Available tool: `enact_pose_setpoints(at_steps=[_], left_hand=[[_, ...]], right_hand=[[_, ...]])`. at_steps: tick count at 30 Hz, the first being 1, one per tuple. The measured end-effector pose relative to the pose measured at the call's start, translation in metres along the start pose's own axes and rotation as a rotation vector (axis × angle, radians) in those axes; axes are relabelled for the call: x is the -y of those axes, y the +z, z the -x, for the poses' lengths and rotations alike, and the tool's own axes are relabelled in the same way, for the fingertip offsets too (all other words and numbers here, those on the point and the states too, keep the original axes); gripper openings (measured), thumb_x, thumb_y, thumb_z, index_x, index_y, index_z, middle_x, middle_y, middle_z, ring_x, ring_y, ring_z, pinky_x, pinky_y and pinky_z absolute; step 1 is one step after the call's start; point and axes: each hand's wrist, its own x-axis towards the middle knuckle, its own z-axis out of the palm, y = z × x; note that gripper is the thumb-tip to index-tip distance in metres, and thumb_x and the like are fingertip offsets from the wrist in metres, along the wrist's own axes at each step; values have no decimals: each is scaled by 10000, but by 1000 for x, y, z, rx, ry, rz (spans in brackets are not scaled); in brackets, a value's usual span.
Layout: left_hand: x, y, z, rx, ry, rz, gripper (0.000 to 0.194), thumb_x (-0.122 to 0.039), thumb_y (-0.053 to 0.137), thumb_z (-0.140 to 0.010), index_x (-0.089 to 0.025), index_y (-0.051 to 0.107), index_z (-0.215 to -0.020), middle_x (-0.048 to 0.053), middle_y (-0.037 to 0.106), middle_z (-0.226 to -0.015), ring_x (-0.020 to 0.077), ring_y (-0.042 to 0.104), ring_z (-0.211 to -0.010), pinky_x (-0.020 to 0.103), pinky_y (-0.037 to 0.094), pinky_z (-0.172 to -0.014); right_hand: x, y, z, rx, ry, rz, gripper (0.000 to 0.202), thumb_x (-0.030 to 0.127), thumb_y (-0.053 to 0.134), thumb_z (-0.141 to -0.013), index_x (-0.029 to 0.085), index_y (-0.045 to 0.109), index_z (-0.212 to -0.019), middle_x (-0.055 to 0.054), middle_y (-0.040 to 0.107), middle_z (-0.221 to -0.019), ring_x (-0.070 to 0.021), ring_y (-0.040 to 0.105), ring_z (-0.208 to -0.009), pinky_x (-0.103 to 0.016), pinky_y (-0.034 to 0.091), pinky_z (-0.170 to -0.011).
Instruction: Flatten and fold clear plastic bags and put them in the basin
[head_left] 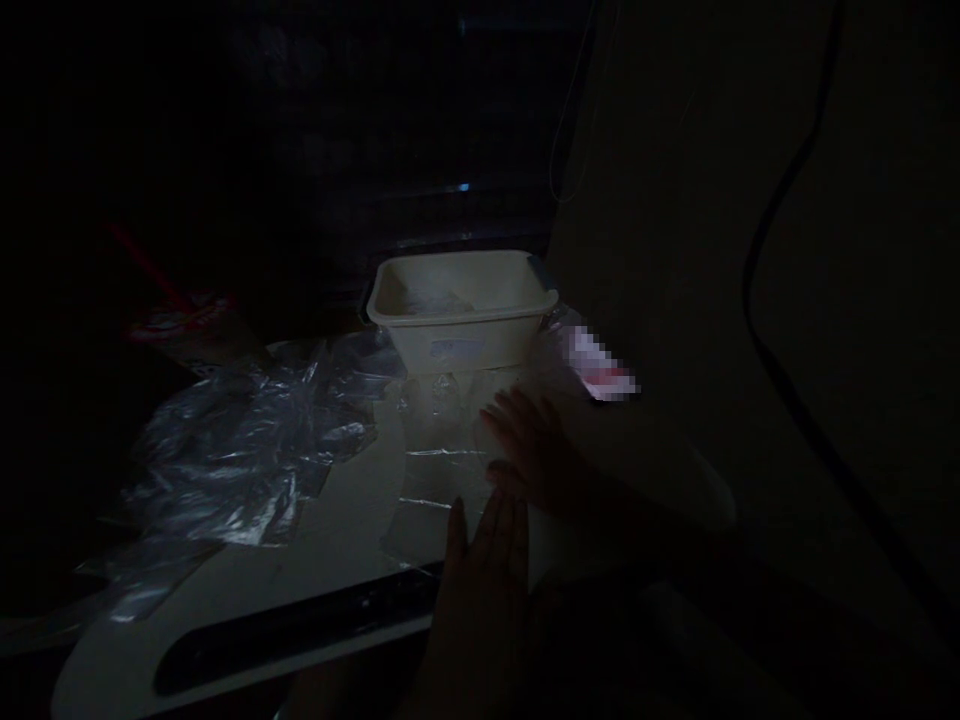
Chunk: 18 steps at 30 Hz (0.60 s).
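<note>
A thin clear plastic bag or sheet [429,475] lies on the pale tabletop in front of me, with shiny creases across it. My left hand [487,550] rests flat at its near right edge, fingers stretched forward and thumb apart. Just beyond it, my right hand [529,450] reaches in from the right over the plastic's right side, its fingers spread and pointing left. Neither hand appears to grip anything. The scene is very dark, so whether the palms press on the plastic is hard to see.
A cream plastic tub [472,340] with something pale inside stands behind the plastic. Crumpled clear bags [247,450] lie at the left, near a cup with a red straw [180,320]. A pixelated package [600,365] lies right of the tub. A dark slot [300,625] runs along the near table edge.
</note>
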Motion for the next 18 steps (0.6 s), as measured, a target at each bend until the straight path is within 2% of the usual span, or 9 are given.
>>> enact_pose_setpoints(at_steps=[6, 10, 13, 15, 18], left_hand=[[-1, 5, 13, -13, 35, -64, 552, -411, 341, -775, -109, 310, -1236, 108, 352, -1282, 257, 226, -1197, 493, 165, -940], [-7, 16, 28, -97, 63, -138, 446, -338, 318, -798, -126, 396, -1182, 97, 402, -1250, 252, 180, -1212, 527, 49, -954], [-11, 20, 33, -139, 59, -155, 407, -327, 300, -808, -142, 458, -1134, 88, 440, -1220, 252, 143, -1225, 533, 13, -961], [-14, 21, 34, -157, 48, -146, 412, -351, 291, -809, -149, 482, -1113, 88, 449, -1212, 253, 115, -1232, 536, 11, -964], [-19, 26, 32, -185, -24, -133, 371, -295, 297, -815, -162, 491, -1102, 84, 472, -1191, 237, 94, -1238, 548, 48, -962]], right_hand=[[-17, 13, -12, 11, 70, 77, 634, 524, 380, -739, 116, 332, -1222, -162, 305, -1288, -305, 161, -1203, -501, 131, -911], [-27, 11, -23, -15, 112, 118, 552, 440, 396, -770, 128, 334, -1220, -160, 322, -1278, -288, 184, -1200, -477, 159, -904], [-23, 6, -27, -16, 146, 104, 505, 388, 385, -790, 117, 342, -1214, -163, 330, -1272, -279, 218, -1187, -448, 187, -896], [-17, 3, -29, -2, 125, 69, 534, 420, 388, -781, 116, 338, -1217, -162, 333, -1269, -279, 221, -1183, -441, 190, -894], [-10, 5, -34, 11, 75, 29, 603, 485, 431, -735, 129, 341, -1214, -162, 332, -1267, -291, 202, -1184, -458, 164, -898]])
